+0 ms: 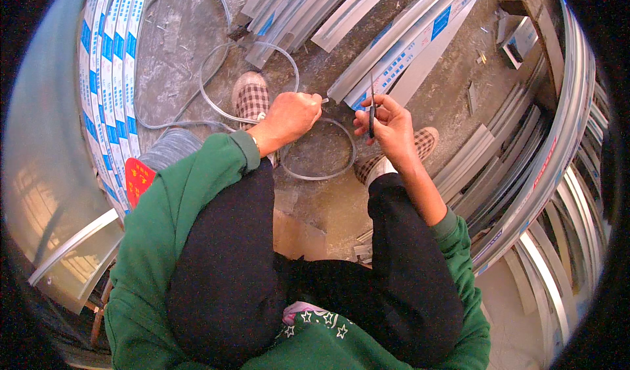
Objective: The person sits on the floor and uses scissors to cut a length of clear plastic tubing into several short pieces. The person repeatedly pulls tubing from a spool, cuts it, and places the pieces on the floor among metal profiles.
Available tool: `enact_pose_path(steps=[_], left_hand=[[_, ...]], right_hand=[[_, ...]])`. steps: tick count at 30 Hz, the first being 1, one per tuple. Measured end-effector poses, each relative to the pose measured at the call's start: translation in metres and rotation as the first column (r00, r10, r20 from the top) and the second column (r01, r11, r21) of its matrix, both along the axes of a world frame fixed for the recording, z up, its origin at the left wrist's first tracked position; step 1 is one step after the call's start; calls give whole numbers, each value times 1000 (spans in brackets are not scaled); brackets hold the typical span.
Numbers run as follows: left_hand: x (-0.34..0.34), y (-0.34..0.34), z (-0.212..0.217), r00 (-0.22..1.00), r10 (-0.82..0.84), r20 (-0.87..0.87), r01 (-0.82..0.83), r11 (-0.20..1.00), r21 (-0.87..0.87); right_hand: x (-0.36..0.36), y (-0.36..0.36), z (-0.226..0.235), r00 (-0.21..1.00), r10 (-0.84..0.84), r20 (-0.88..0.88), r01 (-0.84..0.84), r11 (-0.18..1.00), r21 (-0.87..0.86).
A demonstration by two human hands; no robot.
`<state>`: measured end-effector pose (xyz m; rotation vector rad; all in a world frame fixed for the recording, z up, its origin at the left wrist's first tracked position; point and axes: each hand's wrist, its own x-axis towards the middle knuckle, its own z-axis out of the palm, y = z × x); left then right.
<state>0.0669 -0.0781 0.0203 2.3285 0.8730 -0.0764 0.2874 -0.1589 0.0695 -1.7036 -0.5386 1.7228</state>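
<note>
My left hand (289,117) is closed on a length of clear flexible tubing (315,178). A short pale end sticks out past the thumb and forefinger. The tubing lies in loose loops around and below this hand. To its right, my right hand (388,130) grips scissors (372,115) by the dark handle, with the thin blade pointing away from me. The blade is apart from the tubing end. Between and beyond the hands show my two checked shoes (251,100).
Wrapped metal profiles with blue-and-white film stand along the left (111,75), and more profiles (420,35) lie ahead. Stacked metal strips (505,153) and a long curved-looking bar (551,153) are on the right. A film-wrapped roll (172,148) with a red label sits by my left arm.
</note>
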Motion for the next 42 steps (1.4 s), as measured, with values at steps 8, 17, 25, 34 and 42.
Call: enact_pose_path(steps=[8, 17, 25, 34, 42], left_hand=[[3, -1, 4, 1000, 16, -25, -16, 1000, 2], [5, -1, 5, 999, 35, -6, -35, 999, 1], [5, -2, 4, 999, 52, -8, -52, 999, -10], [10, -5, 7, 996, 81, -33, -83, 995, -60], [12, -4, 10, 996, 69, -63, -73, 995, -70]], right_hand=[[0, 1, -1, 1000, 5, 11, -5, 1000, 0], [0, 1, 0, 1000, -9, 18, 9, 1000, -21], [0, 0, -2, 1000, -24, 9, 24, 1000, -10], [0, 0, -1, 1000, -11, 12, 11, 1000, -5], [0, 1, -1, 1000, -6, 15, 7, 1000, -16]])
